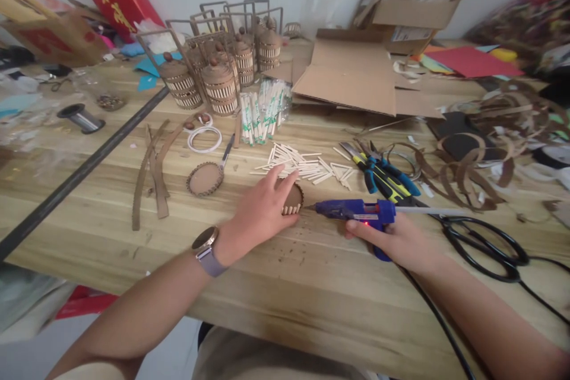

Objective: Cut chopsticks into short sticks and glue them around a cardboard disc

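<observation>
My left hand (262,199), with a watch on its wrist, holds a round brown cardboard base (294,195) against the table. Its thumb lies at the near edge and its fingers reach over the far side, covering the left part. A few short pale sticks stand along the base's near rim. My right hand (396,240) is wrapped round a blue hot glue gun (351,211) with a red light lit. The gun's nozzle points left, close to the base's right edge. Just beyond my left fingers lies a loose pile of short wooden sticks (303,163).
Another round base (205,179) lies to the left, near brown strips (155,172). Pliers (385,172) and black-handled scissors (485,249) lie at the right. Small lantern-like baskets (220,89) and a flattened cardboard box (347,71) stand behind. The gun's black cord (439,314) runs toward me.
</observation>
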A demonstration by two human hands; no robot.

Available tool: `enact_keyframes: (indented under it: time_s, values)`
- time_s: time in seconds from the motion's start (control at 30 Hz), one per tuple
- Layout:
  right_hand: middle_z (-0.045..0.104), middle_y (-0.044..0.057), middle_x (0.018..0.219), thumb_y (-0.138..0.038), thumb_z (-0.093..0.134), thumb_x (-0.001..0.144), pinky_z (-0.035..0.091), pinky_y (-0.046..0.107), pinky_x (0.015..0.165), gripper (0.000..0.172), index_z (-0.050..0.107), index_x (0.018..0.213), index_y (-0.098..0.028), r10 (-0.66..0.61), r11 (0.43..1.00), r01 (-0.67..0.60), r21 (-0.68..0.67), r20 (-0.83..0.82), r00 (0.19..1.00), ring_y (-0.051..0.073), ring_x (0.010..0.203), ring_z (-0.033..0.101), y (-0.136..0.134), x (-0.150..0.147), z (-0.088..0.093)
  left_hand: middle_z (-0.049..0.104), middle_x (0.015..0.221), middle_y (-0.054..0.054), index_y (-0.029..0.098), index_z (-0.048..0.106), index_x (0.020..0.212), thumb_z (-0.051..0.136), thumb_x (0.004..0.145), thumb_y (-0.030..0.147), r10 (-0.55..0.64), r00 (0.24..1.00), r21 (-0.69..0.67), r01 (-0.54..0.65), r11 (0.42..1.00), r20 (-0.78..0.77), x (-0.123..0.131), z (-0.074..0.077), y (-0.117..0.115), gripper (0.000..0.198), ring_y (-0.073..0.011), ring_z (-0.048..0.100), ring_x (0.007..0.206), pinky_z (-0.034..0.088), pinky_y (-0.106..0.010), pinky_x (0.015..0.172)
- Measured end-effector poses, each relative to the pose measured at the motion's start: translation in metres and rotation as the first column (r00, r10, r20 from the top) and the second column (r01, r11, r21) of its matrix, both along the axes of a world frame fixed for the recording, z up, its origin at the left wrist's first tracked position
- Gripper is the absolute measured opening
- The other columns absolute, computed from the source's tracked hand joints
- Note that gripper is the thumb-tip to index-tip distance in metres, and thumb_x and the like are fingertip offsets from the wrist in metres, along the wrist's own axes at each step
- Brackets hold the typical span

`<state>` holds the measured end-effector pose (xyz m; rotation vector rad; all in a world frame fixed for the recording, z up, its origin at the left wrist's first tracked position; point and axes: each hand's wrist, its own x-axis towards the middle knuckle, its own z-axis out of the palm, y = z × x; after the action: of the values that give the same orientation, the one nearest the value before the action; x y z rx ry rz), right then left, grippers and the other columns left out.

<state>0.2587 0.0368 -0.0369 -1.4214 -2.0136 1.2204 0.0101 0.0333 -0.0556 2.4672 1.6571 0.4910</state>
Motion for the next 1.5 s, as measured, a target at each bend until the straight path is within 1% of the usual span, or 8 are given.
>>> enact_keyframes:
  time_s: [0.1,0.23,0.33,0.47,0.57,0.77,1.13,1.5]
  values:
    - [0.061,0.001,0.055,-0.061,0.055,0.079,0.046,0.027,0.047,0.044,0.062,0.064,-0.021,-0.006,1.0,0.006,0.016,-0.001,1.0,0.017,0.053,0.057,-0.002,-0.001,-0.005,0.034,0.147,-0.019,0.018,0.034,0.141,0.071,0.075,0.032,0.003,1.0,-0.018,-0.003,1.0,-0.003,0.0,0.002,0.0,0.077,-0.0346,0.047,0.127,0.05,-0.045,0.095]
    - [0.072,0.005,0.077,-0.056,0.057,0.079,0.054,0.03,0.062,0.038,0.069,0.079,-0.02,0.001,0.998,0.0,0.065,-0.005,1.0,0.022,0.071,0.066,-0.003,-0.004,-0.006,0.034,0.148,-0.018,0.019,0.035,0.141,0.072,0.074,0.032,0.012,1.0,-0.03,-0.012,0.999,-0.007,0.001,0.001,0.0,0.077,-0.0354,0.045,0.128,0.05,-0.047,0.095]
    - [0.074,0.005,0.086,-0.05,0.056,0.081,0.056,0.032,0.07,0.034,0.07,0.089,-0.02,0.033,0.996,-0.035,0.086,0.023,0.999,0.024,0.078,0.068,-0.004,-0.007,-0.003,0.035,0.147,-0.018,0.019,0.035,0.141,0.072,0.073,0.032,0.016,1.0,-0.036,-0.016,0.999,-0.009,0.001,0.001,0.001,0.079,-0.0367,0.045,0.128,0.05,-0.049,0.095]
    - [0.075,0.004,0.088,-0.045,0.055,0.081,0.056,0.032,0.069,0.03,0.07,0.093,-0.021,0.04,0.994,-0.044,0.1,0.047,0.998,0.023,0.078,0.069,-0.004,-0.008,-0.004,0.035,0.146,-0.018,0.02,0.036,0.14,0.073,0.072,0.031,0.017,1.0,-0.027,-0.017,0.999,0.003,0.0,0.0,0.001,0.078,-0.0364,0.045,0.128,0.048,-0.051,0.097]
    - [0.074,0.004,0.085,-0.044,0.055,0.081,0.056,0.031,0.066,0.028,0.068,0.087,-0.02,0.047,0.993,-0.051,0.11,0.043,0.998,0.022,0.075,0.068,-0.004,-0.007,-0.008,0.036,0.145,-0.017,0.021,0.036,0.14,0.073,0.072,0.031,0.016,1.0,-0.015,-0.016,1.0,0.008,0.0,0.0,0.001,0.077,-0.0353,0.047,0.127,0.047,-0.05,0.098]
    - [0.073,0.005,0.084,-0.045,0.053,0.083,0.054,0.031,0.067,0.031,0.068,0.087,-0.018,0.05,0.987,-0.061,0.147,0.076,0.996,0.022,0.076,0.067,-0.004,-0.007,-0.012,0.036,0.146,-0.018,0.02,0.037,0.139,0.074,0.072,0.032,0.028,1.0,-0.044,-0.028,0.999,0.002,0.001,0.002,0.001,0.077,-0.0336,0.054,0.119,0.05,-0.048,0.095]
    - [0.075,0.006,0.093,-0.042,0.055,0.083,0.055,0.034,0.073,0.029,0.071,0.092,-0.02,0.047,0.992,-0.053,0.116,0.057,0.997,0.025,0.084,0.069,-0.005,-0.01,-0.008,0.037,0.145,-0.018,0.019,0.037,0.139,0.071,0.073,0.03,0.032,0.999,-0.035,-0.033,0.999,-0.013,0.002,0.005,0.0,0.075,-0.0362,0.047,0.126,0.05,-0.049,0.094]
    - [0.075,0.007,0.093,-0.044,0.053,0.083,0.055,0.034,0.075,0.033,0.071,0.094,-0.019,0.051,0.986,-0.061,0.154,0.065,0.997,0.025,0.085,0.069,-0.005,-0.012,-0.008,0.037,0.145,-0.017,0.02,0.036,0.139,0.072,0.073,0.029,0.027,1.0,-0.036,-0.027,0.999,-0.002,0.002,0.003,0.001,0.076,-0.0344,0.052,0.122,0.049,-0.049,0.095]
